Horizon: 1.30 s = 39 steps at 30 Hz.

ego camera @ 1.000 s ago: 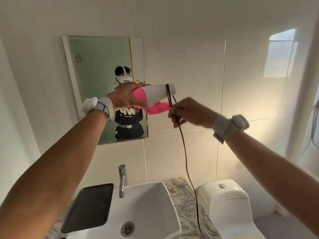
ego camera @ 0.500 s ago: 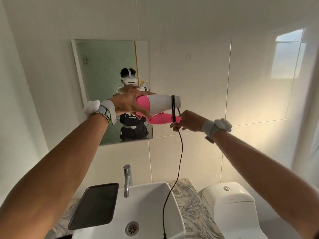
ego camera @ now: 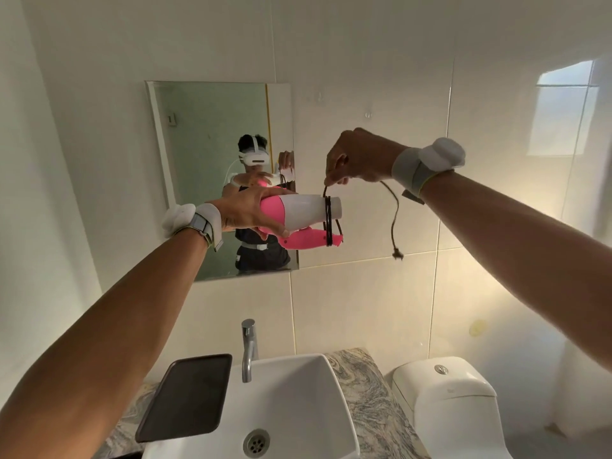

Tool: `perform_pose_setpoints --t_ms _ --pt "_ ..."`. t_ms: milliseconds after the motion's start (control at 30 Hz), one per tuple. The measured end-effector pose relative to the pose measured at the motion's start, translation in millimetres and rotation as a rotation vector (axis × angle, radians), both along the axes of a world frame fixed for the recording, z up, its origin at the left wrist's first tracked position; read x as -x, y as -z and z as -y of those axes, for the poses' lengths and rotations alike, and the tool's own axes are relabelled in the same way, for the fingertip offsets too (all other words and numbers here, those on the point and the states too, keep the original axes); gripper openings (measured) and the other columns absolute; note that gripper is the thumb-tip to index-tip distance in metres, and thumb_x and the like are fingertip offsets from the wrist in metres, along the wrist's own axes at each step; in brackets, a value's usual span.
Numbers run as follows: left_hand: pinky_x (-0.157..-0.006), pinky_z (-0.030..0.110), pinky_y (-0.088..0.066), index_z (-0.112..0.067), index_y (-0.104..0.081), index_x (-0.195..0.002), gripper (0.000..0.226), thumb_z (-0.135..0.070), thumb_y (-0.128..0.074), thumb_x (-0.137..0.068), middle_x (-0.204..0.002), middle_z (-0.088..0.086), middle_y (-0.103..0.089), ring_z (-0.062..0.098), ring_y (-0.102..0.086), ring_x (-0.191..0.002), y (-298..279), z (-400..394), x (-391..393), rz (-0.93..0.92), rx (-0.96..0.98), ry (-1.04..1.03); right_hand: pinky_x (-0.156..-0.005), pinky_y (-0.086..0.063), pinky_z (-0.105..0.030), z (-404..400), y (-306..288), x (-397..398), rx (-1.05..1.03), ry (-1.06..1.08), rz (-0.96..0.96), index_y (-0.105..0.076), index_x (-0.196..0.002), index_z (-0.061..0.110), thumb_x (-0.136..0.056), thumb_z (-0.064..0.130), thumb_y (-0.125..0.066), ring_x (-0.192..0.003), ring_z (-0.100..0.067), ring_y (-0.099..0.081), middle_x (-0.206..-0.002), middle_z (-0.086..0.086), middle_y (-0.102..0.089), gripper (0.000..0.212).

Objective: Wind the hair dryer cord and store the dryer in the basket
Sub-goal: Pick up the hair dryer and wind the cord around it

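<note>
A pink and white hair dryer (ego camera: 306,213) is held level at chest height in front of the mirror, its handle folded under the barrel. My left hand (ego camera: 246,210) grips its pink rear end. Several turns of black cord (ego camera: 328,220) wrap the barrel's front end and the handle together. Just above the nozzle, my right hand (ego camera: 359,159) pinches the cord. The cord's free end loops down to the right with the plug (ego camera: 397,255) dangling in the air. No basket is in view.
Below are a white sink (ego camera: 298,409) with a chrome tap (ego camera: 248,349), a dark tray (ego camera: 185,395) on the sink's left rim, a marbled counter (ego camera: 367,389) and a white toilet (ego camera: 453,402) at the right. A mirror (ego camera: 212,134) hangs on the tiled wall.
My right hand rose from under the dryer to above its nozzle, adding turns of cord. The long hanging cord is now short, its plug lifted clear of the sink.
</note>
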State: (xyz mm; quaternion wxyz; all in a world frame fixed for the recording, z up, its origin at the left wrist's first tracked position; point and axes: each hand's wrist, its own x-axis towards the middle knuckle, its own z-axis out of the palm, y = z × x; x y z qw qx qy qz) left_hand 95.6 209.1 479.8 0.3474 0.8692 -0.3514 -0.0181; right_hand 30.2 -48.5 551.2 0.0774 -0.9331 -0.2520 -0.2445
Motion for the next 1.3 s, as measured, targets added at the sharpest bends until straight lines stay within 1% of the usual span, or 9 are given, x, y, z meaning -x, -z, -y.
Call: perform_pose_setpoints --t_ms 67,233,400,533,800,967,1133,1233,1300 --pt "-0.07 0.038 -0.063 -0.029 -0.053 -0.138 0.099 -0.036 -0.094 -0.048 -0.121 0.013 -0.062 0.034 -0.071 -0.097 -5.1 -3.8 0.0 0.03 0.009 -0.023 -0.058 -0.06 -0.021 0.1 5.3 11.0 -0.129 -0.041 -0.065 -0.075 -0.082 0.011 -0.085 0.028 -0.075 -0.059 -0.008 -0.071 -0.068 0.001 -0.073 0.017" --pt "-0.068 0.04 -0.064 -0.047 -0.06 -0.111 0.071 -0.02 -0.095 -0.055 -0.124 0.002 -0.056 0.03 -0.068 -0.101 -15.4 -11.0 4.2 0.042 0.082 -0.003 -0.059 -0.063 -0.036 2.9 70.4 22.9 -0.507 -0.203 -0.366 -0.073 -0.075 0.009 -0.096 0.017 -0.063 -0.053 -0.012 -0.063 -0.061 -0.001 -0.067 0.024" --pt "-0.078 0.05 -0.061 -0.024 -0.057 -0.135 0.1 -0.034 -0.096 -0.043 -0.129 0.011 -0.054 0.037 -0.065 -0.108 -15.8 -10.6 5.3 0.031 0.134 -0.008 -0.068 -0.063 -0.048 0.5 140.9 15.9 -0.754 -0.326 -0.576 -0.072 -0.091 -0.004 -0.099 0.013 -0.058 -0.061 -0.015 -0.063 -0.067 -0.004 -0.066 0.024" --pt "-0.07 0.039 -0.063 -0.022 -0.054 -0.136 0.095 -0.026 -0.092 -0.049 -0.127 0.011 -0.054 0.035 -0.065 -0.107 -15.7 -18.1 8.9 0.006 0.129 0.004 -0.078 -0.061 -0.052 -4.9 178.2 6.4 -0.796 -0.372 -0.635 -0.073 -0.094 -0.001 -0.1 0.013 -0.056 -0.068 -0.018 -0.066 -0.073 -0.006 -0.068 0.023" --pt "-0.061 0.025 -0.06 -0.017 -0.057 -0.136 0.095 -0.024 -0.095 -0.049 -0.133 0.01 -0.049 0.025 -0.065 -0.097 -14.7 -52.7 13.1 -0.036 0.066 -0.046 -0.095 -0.056 -0.038 -33.6 195.7 -33.4 -0.48 -0.226 -0.605 -0.077 -0.106 0.007 -0.094 0.021 -0.066 -0.096 -0.021 -0.074 -0.1 -0.01 -0.078 0.021" --pt "-0.064 0.03 -0.061 -0.019 -0.057 -0.135 0.091 -0.02 -0.096 -0.052 -0.12 0.014 -0.065 0.028 -0.071 -0.097 -11.7 -74.0 12.1 -0.13 0.014 -0.068 -0.083 -0.056 -0.039 -60.7 149.0 -58.0 -0.22 -0.019 -0.318 -0.072 -0.1 0.008 -0.091 0.027 -0.068 -0.081 -0.022 -0.065 -0.093 -0.007 -0.073 0.021" --pt "-0.064 0.03 -0.061 -0.025 -0.051 -0.143 0.108 -0.022 -0.098 -0.045 -0.126 0.011 -0.061 0.03 -0.069 -0.103 1.3 -78.3 5.0 -0.137 -0.027 -0.139 -0.076 -0.046 -0.026 -72.9 83.1 -59.3 0.127 0.001 -0.008 -0.071 -0.101 0.0 -0.092 0.005 -0.059 -0.088 -0.026 -0.065 -0.104 -0.017 -0.072 0.016" --pt "-0.065 0.03 -0.062 -0.033 -0.053 -0.139 0.102 -0.023 -0.097 -0.047 -0.126 0.009 -0.059 0.028 -0.068 -0.103 3.2 -77.6 1.0 -0.131 -0.035 -0.152 -0.077 -0.04 -0.014 -78.1 51.2 -52.4 0.22 -0.037 0.071 -0.074 -0.108 0.009 -0.094 0.015 -0.064 -0.08 -0.01 -0.058 -0.101 -0.005 -0.069 0.018" --pt "-0.066 0.03 -0.062 -0.036 -0.053 -0.136 0.102 -0.029 -0.098 -0.045 -0.125 0.007 -0.058 0.028 -0.068 -0.103 3.2 -77.5 -1.1 -0.109 -0.049 -0.152 -0.074 -0.043 -0.015 -80.0 31.3 -49.8 0.241 -0.021 0.075 -0.072 -0.111 0.008 -0.091 0.022 -0.068 -0.071 -0.007 -0.055 -0.093 -0.003 -0.07 0.024"
